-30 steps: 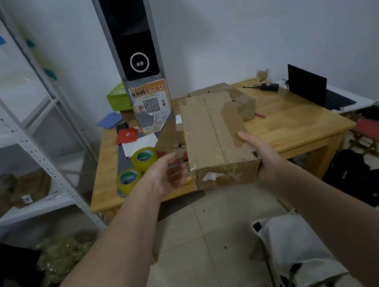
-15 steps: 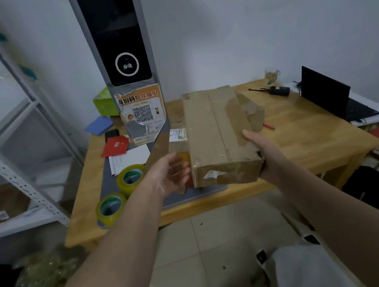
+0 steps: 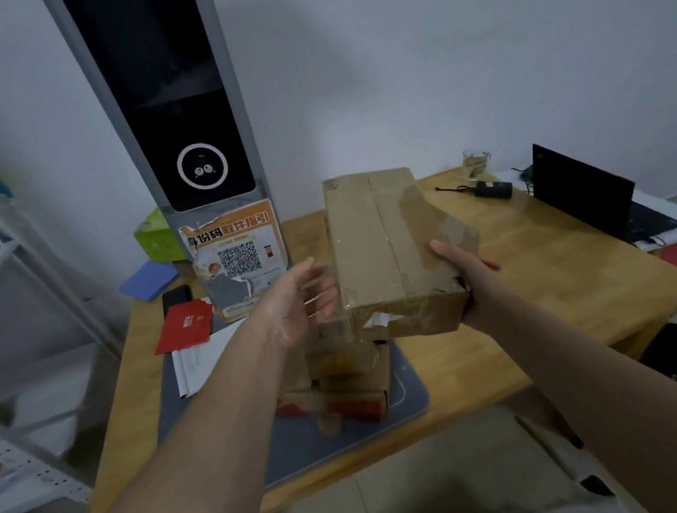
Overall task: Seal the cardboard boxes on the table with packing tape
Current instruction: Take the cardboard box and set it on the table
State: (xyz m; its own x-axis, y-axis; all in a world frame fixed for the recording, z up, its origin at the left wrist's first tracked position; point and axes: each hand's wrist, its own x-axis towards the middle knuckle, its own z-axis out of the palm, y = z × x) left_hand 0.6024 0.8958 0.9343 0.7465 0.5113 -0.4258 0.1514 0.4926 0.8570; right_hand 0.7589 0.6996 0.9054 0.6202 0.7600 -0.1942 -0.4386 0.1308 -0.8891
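A: From the head view, what is the right hand (image 3: 474, 282) doing?

B: It is gripping the near right corner of the cardboard box (image 3: 383, 251), thumb lying over the top face and the other fingers hidden underneath, so I am judging them curled under the bottom. The box is being carried in the air over the wooden table (image 3: 543, 273), long axis running away from that grip, top seam facing up.

A: And the left hand (image 3: 297, 299)?

B: It is hovering just beside the box's left side, palm turned toward it, fingers loosely spread and holding nothing. Whether the fingertips are touching the cardboard I cannot tell; the edge is blurring there. I am reading it as readying to steady the box.

A: Why hold it like that?

B: Probably to bring it down flat with the seam up, where tape can run along it. Old brown tape (image 3: 422, 220) is already crossing the top, reaching away from the right thumb.

A: What is lying below the grip?

B: A stack of smaller boxes (image 3: 343, 379) is sitting on a grey mat (image 3: 410, 401), directly beneath the held box. No tape roll is showing.
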